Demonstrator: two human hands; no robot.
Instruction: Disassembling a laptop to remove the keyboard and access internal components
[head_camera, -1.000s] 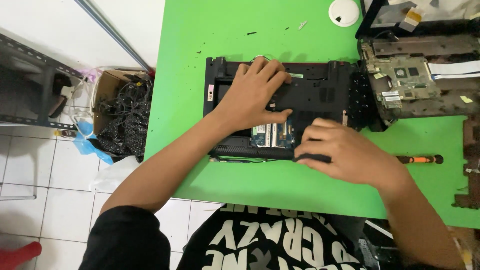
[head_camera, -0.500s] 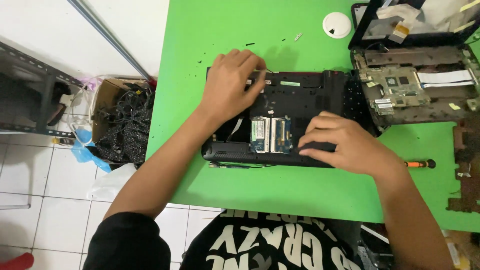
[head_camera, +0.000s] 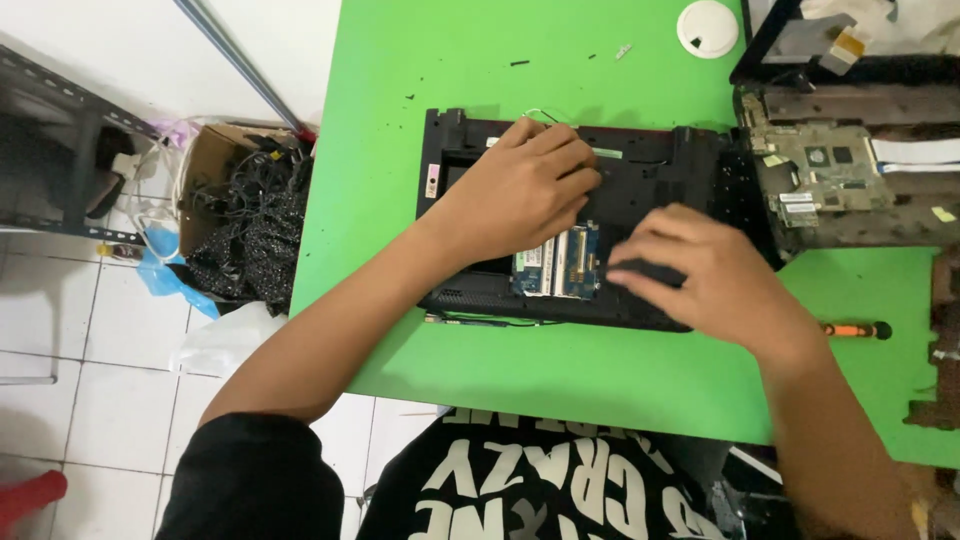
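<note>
Black plastic laptop base (head_camera: 660, 175), underside up, lay long axis left-right on the green surface (head_camera: 450, 60), left hand (head_camera: 520, 190) flat and holding nothing on its left-centre, right hand (head_camera: 710, 275) curled over the front-right edge, grip not visible.

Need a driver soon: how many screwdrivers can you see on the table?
1: an orange-handled screwdriver on the green table, just right of the right hand. Others may be hidden.
</note>
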